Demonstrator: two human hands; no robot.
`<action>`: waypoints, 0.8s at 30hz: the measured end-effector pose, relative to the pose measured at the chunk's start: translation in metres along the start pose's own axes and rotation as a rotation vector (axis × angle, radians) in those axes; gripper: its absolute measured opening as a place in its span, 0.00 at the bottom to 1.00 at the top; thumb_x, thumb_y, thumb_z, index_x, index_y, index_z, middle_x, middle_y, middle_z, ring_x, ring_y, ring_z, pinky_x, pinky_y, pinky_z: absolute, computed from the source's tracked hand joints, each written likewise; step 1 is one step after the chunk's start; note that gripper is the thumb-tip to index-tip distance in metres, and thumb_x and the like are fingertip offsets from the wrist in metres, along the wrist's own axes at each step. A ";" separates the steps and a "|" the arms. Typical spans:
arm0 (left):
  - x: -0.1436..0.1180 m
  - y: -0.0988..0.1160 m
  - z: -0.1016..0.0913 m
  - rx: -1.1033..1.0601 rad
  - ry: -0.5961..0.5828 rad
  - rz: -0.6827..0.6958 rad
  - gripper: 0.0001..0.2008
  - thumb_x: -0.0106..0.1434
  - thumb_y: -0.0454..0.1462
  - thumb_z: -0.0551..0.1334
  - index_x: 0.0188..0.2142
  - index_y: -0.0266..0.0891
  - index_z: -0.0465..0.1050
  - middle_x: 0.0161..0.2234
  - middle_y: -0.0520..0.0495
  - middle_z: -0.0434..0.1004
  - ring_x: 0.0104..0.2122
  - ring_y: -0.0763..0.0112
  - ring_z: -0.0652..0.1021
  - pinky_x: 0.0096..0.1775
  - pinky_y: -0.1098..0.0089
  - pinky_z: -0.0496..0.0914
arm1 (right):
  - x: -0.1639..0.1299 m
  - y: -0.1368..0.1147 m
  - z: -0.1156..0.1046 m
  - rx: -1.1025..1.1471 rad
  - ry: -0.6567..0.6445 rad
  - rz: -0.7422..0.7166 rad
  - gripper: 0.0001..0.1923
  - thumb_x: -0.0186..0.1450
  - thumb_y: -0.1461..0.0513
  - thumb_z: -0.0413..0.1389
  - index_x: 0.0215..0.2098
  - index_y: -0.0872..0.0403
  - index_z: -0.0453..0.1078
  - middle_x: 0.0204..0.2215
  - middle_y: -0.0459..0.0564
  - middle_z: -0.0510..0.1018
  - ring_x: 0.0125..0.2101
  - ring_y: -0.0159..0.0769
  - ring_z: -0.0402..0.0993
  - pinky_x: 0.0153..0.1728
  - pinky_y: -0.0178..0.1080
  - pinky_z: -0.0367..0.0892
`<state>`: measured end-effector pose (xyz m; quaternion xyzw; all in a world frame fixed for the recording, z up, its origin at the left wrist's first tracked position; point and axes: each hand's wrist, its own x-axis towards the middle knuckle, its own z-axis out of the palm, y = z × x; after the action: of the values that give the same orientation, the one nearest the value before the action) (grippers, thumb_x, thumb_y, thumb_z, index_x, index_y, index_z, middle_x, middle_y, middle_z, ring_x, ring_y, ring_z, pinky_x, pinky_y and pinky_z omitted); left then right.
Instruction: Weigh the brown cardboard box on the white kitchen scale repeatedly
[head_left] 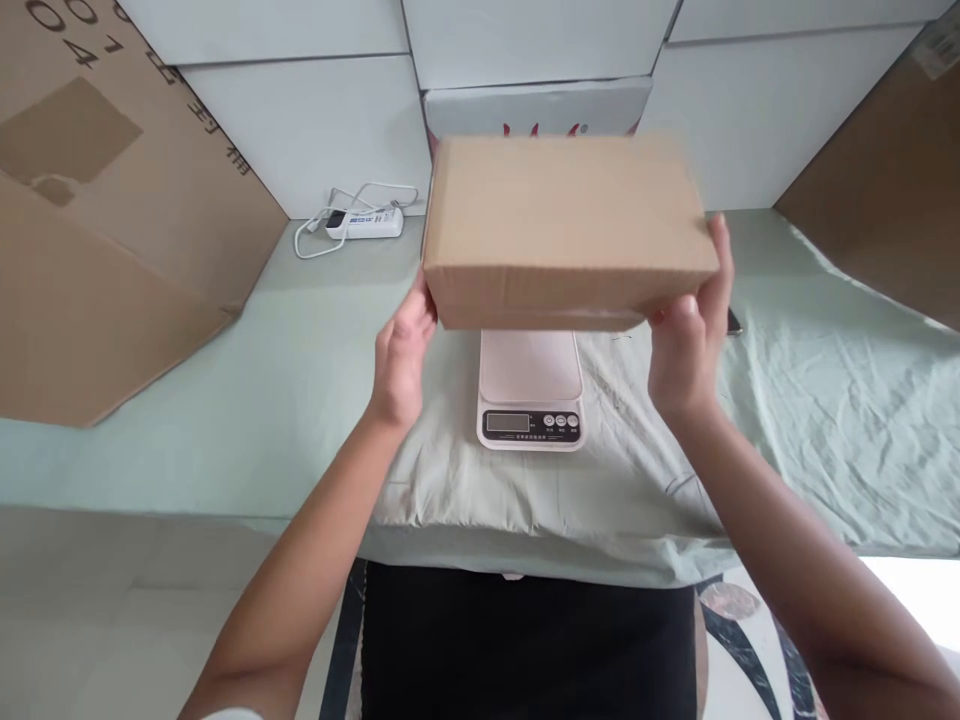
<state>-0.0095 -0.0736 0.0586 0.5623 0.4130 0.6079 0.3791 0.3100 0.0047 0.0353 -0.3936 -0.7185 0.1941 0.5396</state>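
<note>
Count: 1 cardboard box point(566, 225), 1 kitchen scale point(531, 390), 1 power strip point(365, 222) w/ cord, 2 big cardboard sheets, left point(97, 230) and right point(885, 170). We hold the box in the air above the scale, not touching it. Left hand point(401, 355) flat against box's left end, fingers loosely together. Right hand point(694, 330) spread wide, gripping right end, thumb under. Counter point(225, 400) covered w/ pale green cloth.

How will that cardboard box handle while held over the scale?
The cardboard box looks stiff: its faces stay flat. Probably light, since the left hand and right hand hold it only at its ends. Its smooth sides might slip.
</note>
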 end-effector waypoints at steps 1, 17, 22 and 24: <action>0.017 -0.005 0.002 -0.006 0.003 0.025 0.50 0.67 0.78 0.57 0.77 0.58 0.73 0.83 0.51 0.68 0.86 0.43 0.58 0.84 0.50 0.59 | 0.015 0.005 0.006 0.031 0.043 -0.004 0.44 0.76 0.28 0.46 0.86 0.19 0.43 0.86 0.34 0.56 0.88 0.62 0.49 0.80 0.73 0.70; 0.080 -0.110 0.003 -0.046 0.097 -0.166 0.51 0.66 0.79 0.54 0.75 0.56 0.74 0.81 0.45 0.72 0.86 0.50 0.58 0.84 0.50 0.56 | 0.051 0.102 0.067 0.093 0.024 0.097 0.49 0.73 0.24 0.44 0.84 0.30 0.54 0.77 0.50 0.71 0.76 0.59 0.71 0.78 0.71 0.68; 0.081 -0.113 0.002 -0.043 0.092 -0.171 0.53 0.65 0.79 0.56 0.76 0.54 0.73 0.84 0.46 0.66 0.86 0.49 0.60 0.83 0.51 0.58 | 0.050 0.106 0.065 0.113 0.023 0.120 0.47 0.74 0.25 0.42 0.85 0.30 0.53 0.74 0.51 0.74 0.74 0.59 0.73 0.73 0.71 0.74; 0.084 -0.113 -0.009 -0.013 0.127 -0.182 0.53 0.66 0.79 0.54 0.79 0.55 0.69 0.86 0.48 0.60 0.87 0.52 0.57 0.84 0.52 0.57 | 0.048 0.106 0.061 0.109 0.049 0.145 0.47 0.74 0.25 0.42 0.85 0.27 0.50 0.76 0.51 0.72 0.75 0.57 0.71 0.71 0.68 0.77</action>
<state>-0.0252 0.0455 -0.0156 0.4802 0.4818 0.6080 0.4094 0.2863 0.1159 -0.0297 -0.4193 -0.6631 0.2616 0.5622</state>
